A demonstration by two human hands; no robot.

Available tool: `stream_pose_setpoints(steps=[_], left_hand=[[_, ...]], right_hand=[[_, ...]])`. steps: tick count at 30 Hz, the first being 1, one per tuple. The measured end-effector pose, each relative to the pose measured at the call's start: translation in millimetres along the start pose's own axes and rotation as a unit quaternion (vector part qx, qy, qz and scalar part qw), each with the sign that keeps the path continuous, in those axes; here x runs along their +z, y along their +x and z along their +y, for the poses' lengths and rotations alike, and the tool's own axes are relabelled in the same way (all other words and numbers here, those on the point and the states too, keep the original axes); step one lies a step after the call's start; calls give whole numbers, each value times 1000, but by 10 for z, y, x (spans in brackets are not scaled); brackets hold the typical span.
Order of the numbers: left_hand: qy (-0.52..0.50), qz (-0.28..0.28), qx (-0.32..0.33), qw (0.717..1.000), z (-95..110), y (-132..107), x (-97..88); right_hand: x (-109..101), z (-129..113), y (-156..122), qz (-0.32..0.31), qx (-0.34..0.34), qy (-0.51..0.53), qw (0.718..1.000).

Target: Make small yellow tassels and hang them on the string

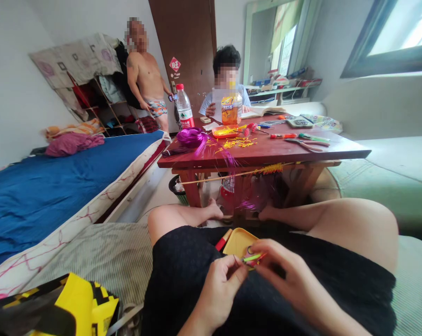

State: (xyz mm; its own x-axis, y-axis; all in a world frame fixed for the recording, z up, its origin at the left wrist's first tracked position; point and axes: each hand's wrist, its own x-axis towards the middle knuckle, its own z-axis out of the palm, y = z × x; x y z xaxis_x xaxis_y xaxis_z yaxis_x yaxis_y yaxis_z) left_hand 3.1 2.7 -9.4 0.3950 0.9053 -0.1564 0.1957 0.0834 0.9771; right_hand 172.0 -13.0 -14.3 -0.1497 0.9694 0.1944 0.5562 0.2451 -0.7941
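My left hand (218,282) is closed in a pinch above my lap. A thin dark strand shows at its fingertips, too fine to name surely. Facing it, my right hand (288,273) is closed around a small bright green and red piece (252,257), whose kind I cannot make out. The two hands' fingertips nearly meet at this piece, and part of it is hidden by the fingers. Just beyond them, a shallow yellow tray (236,239) rests on my lap. Left of the tray lies a red and tan stick-like object (223,240).
A wooden table (274,149) stands ahead, bearing purple strands (192,138), yellow bits (241,142), pliers (305,144), and bottles (185,109). A thin stick (218,176) crosses its front edge. One person sits behind it; another stands left, near the blue bed (74,182).
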Motion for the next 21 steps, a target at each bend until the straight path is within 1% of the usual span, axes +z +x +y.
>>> stream_pose_setpoints(steps=[1,2,4,7,10,14,16,18,20,21], left_hand=[[-4,17,2,1000,-3,15,-16],[-10,34,2,999,-9,30,-37],[-24,62,-1,998,-25,57,-85],[-45,89,-6,995,-54,84,-146],[-75,98,-24,992,-71,100,-165],[-118,89,-45,988,-76,117,-137],[-131,83,-42,987,-112,125,-125],[-141,70,-38,987,-199,136,-125],[-147,52,-38,987,-328,157,-137],[-150,52,-39,987,-396,174,-146]], right_hand=[[-53,90,54,-5,30,-38,999],[-92,197,109,-20,62,-113,991],[-101,435,206,-55,80,-165,982],[56,745,298,-130,74,-220,964],[298,920,349,-185,55,-272,943],[591,1000,415,-249,20,-319,914],[731,1000,437,-266,3,-341,902],[864,975,447,-268,-12,-365,891],[970,930,450,-263,-30,-383,885],[1005,902,451,-256,-36,-389,884]])
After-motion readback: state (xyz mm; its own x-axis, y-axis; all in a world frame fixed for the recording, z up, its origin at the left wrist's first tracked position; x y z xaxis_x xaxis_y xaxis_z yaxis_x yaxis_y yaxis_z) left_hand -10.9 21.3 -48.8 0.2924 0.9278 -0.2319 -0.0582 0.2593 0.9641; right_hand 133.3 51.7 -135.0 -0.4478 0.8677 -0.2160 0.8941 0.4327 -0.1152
